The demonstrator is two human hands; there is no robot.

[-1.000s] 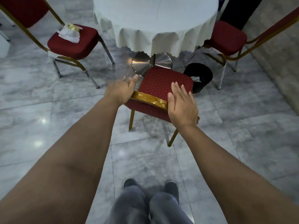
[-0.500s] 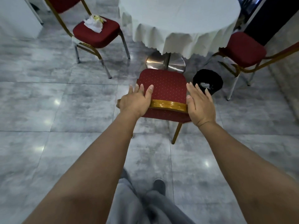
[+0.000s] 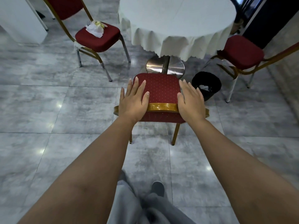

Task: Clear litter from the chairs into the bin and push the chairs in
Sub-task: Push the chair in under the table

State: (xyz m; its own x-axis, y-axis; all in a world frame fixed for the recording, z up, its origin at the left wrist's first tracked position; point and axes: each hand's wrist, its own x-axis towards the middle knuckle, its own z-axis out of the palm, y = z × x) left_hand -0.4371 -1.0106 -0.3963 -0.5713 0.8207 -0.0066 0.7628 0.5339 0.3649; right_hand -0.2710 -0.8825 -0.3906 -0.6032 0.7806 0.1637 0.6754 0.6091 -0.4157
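Observation:
A red dotted chair with a gold frame (image 3: 161, 89) stands right in front of me, its seat pointing at the round table (image 3: 176, 21). My left hand (image 3: 134, 101) lies flat over the left end of its backrest, fingers straight. My right hand (image 3: 191, 102) lies flat over the right end, fingers straight too. A black bin (image 3: 206, 85) with white litter inside stands on the floor to the chair's right. White crumpled litter (image 3: 95, 28) lies on the seat of a second red chair (image 3: 98, 38) at the back left.
A third red chair (image 3: 241, 52) stands at the right, close to the bin and a wall. The table has a white cloth and a shiny metal foot (image 3: 165, 66). A white cabinet (image 3: 17, 18) stands at the far left. Grey floor tiles surround me.
The chair has turned square to the table and sits closer to it. Both hands have spread to the ends of the backrest. My view has shifted back and left.

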